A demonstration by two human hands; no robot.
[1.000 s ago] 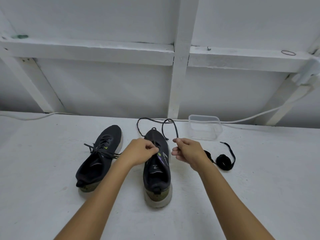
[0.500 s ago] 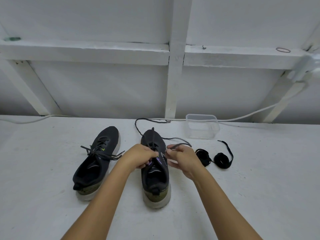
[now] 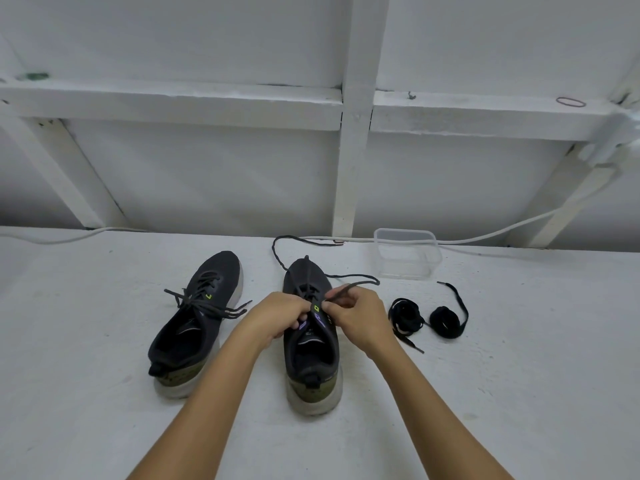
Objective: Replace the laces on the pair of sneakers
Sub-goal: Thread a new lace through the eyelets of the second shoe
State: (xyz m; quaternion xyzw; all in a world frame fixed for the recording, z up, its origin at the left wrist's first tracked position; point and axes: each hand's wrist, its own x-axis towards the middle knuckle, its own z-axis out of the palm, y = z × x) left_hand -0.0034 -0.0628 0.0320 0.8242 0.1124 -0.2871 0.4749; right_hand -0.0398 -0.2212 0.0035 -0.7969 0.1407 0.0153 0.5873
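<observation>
Both hands work at the lace holes of the right-side sneaker.

The left hand (image 3: 277,317) curls its fingers on the sneaker (image 3: 311,341) beside the tongue; exactly what it grips is hidden. The right hand (image 3: 356,318) pinches the dark lace (image 3: 349,287), whose loose end loops away past the toe. The other sneaker (image 3: 197,320), laced, sits left of the left hand. Two coiled black laces (image 3: 429,318) lie right of the right hand, a clear plastic tub (image 3: 408,254) beyond them.
</observation>
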